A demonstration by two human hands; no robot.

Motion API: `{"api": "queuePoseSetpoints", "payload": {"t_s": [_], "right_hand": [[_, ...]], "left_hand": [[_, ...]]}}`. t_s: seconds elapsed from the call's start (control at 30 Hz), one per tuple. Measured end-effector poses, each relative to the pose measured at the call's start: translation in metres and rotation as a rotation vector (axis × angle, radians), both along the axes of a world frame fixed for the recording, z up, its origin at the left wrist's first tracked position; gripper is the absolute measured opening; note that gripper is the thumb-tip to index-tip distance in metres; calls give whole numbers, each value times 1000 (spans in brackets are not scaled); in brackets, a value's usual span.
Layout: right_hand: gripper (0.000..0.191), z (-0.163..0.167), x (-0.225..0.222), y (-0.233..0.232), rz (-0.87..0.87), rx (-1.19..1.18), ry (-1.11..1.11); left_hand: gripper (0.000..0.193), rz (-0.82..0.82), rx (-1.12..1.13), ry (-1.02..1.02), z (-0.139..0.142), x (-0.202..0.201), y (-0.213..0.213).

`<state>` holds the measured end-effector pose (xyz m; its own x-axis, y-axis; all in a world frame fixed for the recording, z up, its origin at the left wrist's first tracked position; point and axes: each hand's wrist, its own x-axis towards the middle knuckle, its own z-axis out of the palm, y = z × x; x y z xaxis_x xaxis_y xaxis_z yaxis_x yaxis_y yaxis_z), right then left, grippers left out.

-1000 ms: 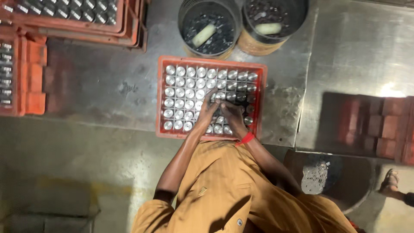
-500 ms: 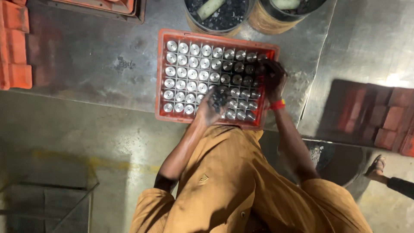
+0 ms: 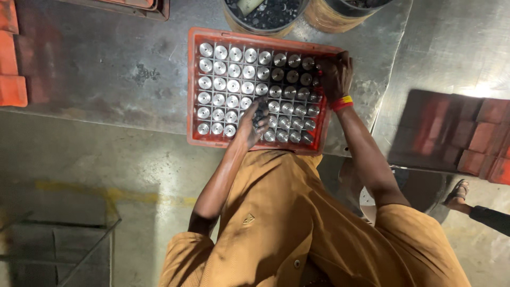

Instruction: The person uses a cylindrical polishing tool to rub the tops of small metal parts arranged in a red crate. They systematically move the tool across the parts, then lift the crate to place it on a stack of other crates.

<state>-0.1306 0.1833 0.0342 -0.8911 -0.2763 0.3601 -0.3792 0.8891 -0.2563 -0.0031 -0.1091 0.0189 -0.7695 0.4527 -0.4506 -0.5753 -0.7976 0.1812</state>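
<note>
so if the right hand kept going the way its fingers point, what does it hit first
Probably the far rim of the orange tray. The right hand sits at the tray's far right corner, fingers aimed away from the person. Beyond the rim stands a yellow-sided bucket; depth is hard to judge.

Both arms bare, reaching forward from short mustard-brown sleeves. Left hand [image 3: 252, 123] sits low and near, palm down, fingers [image 3: 260, 114] loosely curled and bunched together; whether the grip holds anything can't be told. Left forearm angles up and right from a bent elbow. Right hand [image 3: 336, 74] reaches farther out and to the right, back of hand up, fingers bent downward, grip contents hidden. Red and yellow band on right wrist. Right arm nearly straight, hands well apart.
</note>
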Motion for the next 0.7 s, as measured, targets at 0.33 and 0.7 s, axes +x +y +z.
{"api": "queuePoseSetpoints", "payload": {"t_s": [0.33, 0.7], "right_hand": [[19, 46, 74, -60, -212, -579, -464], [21, 28, 92, -55, -209, -1165, -383]], "left_hand": [[23, -112, -516, 162, 0, -29, 31], [27, -68, -279, -102, -16, -32, 26]]}}
